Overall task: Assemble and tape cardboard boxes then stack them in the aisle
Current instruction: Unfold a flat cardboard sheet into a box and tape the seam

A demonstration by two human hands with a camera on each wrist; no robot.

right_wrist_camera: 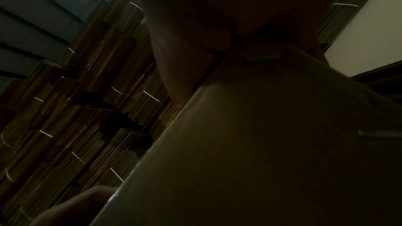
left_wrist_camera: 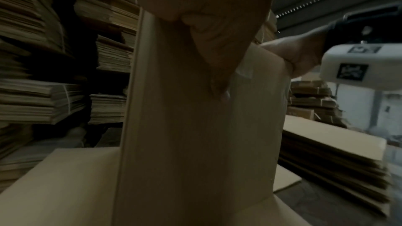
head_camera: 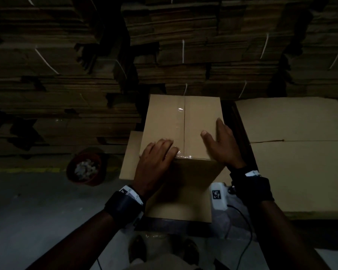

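Note:
A closed cardboard box (head_camera: 164,117) stands upright in front of me, with clear tape (head_camera: 180,121) running along its top seam and folding over the near edge. My left hand (head_camera: 160,151) lies flat on the near left of the top, fingers pressing beside the tape end. In the left wrist view its thumb (left_wrist_camera: 217,68) runs down the box's front face (left_wrist_camera: 185,143). My right hand (head_camera: 213,131) rests on the top's right side, thumb on the flap and fingers straight along the right edge. The right wrist view is dark and shows only the box wall (right_wrist_camera: 261,143).
A stack of flat cardboard sheets (head_camera: 297,152) lies just right of the box. Another flat sheet (head_camera: 131,156) sits under it on the left. A red bucket of white scraps (head_camera: 85,169) stands on the grey floor at left. Bundled flat cartons (head_camera: 66,75) form a wall behind.

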